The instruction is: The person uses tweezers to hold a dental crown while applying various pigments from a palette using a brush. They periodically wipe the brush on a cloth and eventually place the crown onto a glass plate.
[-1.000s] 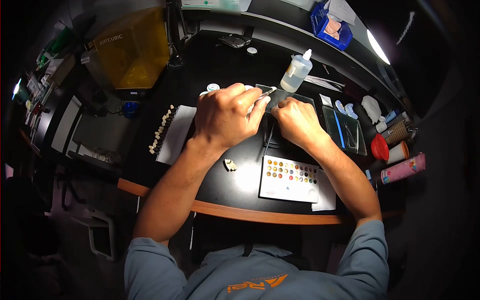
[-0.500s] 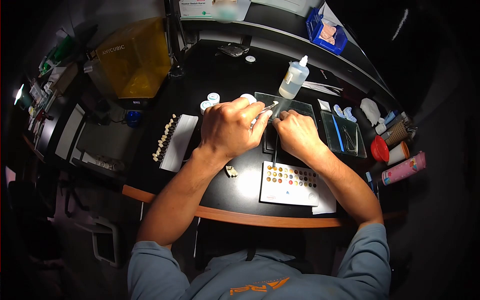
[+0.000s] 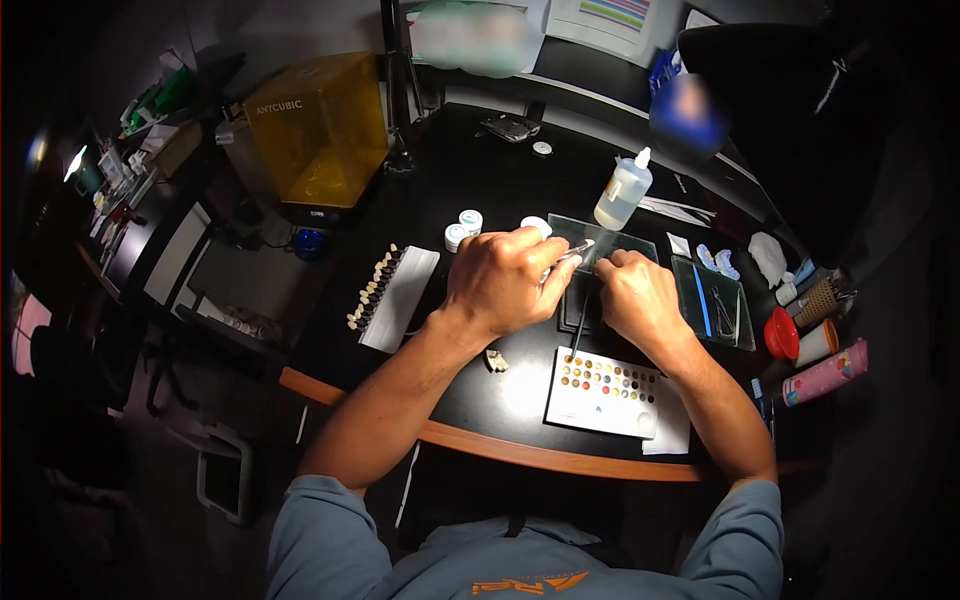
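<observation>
My left hand [image 3: 508, 282] is closed around slim metal tweezers [image 3: 577, 250], mostly hidden by the fingers. At their tip is a small whitish tooth crown [image 3: 588, 244], held above a glass slab [image 3: 625, 243]. Close by on the right, my right hand [image 3: 641, 298] grips a thin brush [image 3: 581, 325] with a dark handle. The brush points down toward me, its lower end at the top left wells of a white palette [image 3: 602, 412]. Several small pots of coloured paste fill the palette's upper part.
A tooth shade guide [image 3: 372, 285] lies on white paper at left, near a small dental model [image 3: 497, 361]. Lidded jars [image 3: 457, 235] and a liquid bottle [image 3: 622, 192] stand behind. A tool tray [image 3: 735, 325], red bowl [image 3: 781, 333] and pink bottle [image 3: 825, 373] are at right.
The whole view has shifted, so the table and hands appear farther right and lower. Both hands keep nearly the same pose, with the crown and brush still held.
</observation>
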Tool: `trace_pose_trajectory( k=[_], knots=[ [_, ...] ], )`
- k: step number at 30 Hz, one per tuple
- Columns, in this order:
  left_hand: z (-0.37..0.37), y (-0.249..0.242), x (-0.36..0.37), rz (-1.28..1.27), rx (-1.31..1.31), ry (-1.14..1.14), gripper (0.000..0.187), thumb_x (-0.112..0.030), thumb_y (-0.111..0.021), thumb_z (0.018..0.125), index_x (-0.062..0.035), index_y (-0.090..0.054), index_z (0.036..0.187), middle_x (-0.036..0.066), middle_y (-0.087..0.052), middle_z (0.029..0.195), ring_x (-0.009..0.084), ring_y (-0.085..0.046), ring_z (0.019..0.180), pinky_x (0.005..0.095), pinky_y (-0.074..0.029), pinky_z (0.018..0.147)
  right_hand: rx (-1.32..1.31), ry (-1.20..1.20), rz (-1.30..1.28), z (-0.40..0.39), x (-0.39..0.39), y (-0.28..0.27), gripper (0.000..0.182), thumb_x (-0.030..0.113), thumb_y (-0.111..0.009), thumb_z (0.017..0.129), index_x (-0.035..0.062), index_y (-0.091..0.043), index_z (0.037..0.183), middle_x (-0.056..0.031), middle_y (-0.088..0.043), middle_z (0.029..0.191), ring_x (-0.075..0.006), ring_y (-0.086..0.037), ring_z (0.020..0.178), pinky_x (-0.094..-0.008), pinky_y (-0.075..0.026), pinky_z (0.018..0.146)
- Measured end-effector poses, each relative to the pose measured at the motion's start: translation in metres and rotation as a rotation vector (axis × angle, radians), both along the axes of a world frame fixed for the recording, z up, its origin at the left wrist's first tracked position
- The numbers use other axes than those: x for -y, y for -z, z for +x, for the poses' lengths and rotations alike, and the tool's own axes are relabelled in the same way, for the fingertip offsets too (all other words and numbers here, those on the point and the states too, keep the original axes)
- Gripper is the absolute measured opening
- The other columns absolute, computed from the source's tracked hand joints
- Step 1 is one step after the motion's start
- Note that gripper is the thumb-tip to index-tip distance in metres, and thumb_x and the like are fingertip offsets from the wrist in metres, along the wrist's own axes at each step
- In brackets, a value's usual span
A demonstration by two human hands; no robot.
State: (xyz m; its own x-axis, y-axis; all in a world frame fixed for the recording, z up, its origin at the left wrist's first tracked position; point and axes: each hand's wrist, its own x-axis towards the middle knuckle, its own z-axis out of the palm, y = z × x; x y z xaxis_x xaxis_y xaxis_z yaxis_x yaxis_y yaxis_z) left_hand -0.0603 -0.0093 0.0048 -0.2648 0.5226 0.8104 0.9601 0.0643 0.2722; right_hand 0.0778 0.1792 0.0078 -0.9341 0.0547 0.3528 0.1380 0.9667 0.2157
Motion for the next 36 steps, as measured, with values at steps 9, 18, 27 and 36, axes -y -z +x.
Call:
trace_pose_trajectory(
  k=[9,18,27,36],
  knots=[
    [-0.002,0.002,-0.001,0.007,0.035,0.026,0.014,-0.020,-0.085,0.089,-0.0071,-0.085,0.094,0.007,-0.079,0.083,0.0228,-0.074,0.063,0.0339,-0.058,0.057,-0.102,0.296,-0.345,0.038,-0.039,-0.027,0.011,0.012,-0.078,0.088,0.0019,-0.078,0.092,-0.0196,-0.078,0.089,-0.0414,-0.077,0.084,-0.0506,-0.061,0.077],
    [-0.004,0.008,-0.003,-0.038,0.128,0.021,0.018,-0.028,-0.080,0.090,-0.0098,-0.082,0.087,0.011,-0.074,0.076,0.0318,-0.076,0.070,0.0440,-0.060,0.065,-0.072,0.339,-0.547,0.056,-0.053,0.000,0.021,0.013,-0.089,0.084,-0.0046,-0.078,0.085,-0.0184,-0.075,0.074,-0.0269,-0.074,0.065,-0.0396,-0.056,0.067],
    [-0.001,0.006,-0.004,0.011,0.113,0.016,0.025,-0.033,-0.079,0.092,-0.0097,-0.078,0.081,0.015,-0.073,0.077,0.0351,-0.076,0.068,0.0470,-0.061,0.062,-0.100,0.372,-0.528,0.056,-0.054,0.009,0.022,0.011,-0.087,0.085,-0.0058,-0.076,0.078,-0.0174,-0.071,0.065,-0.0228,-0.069,0.058,-0.0387,-0.054,0.064],
    [0.001,0.010,-0.004,-0.024,0.126,0.056,0.028,-0.032,-0.077,0.093,-0.0059,-0.080,0.083,0.019,-0.073,0.077,0.0342,-0.076,0.071,0.0461,-0.062,0.066,-0.116,0.363,-0.540,0.054,-0.039,0.000,0.028,0.017,-0.088,0.087,-0.0077,-0.077,0.081,-0.0166,-0.073,0.065,-0.0220,-0.070,0.058,-0.0385,-0.055,0.064]
  ],
)
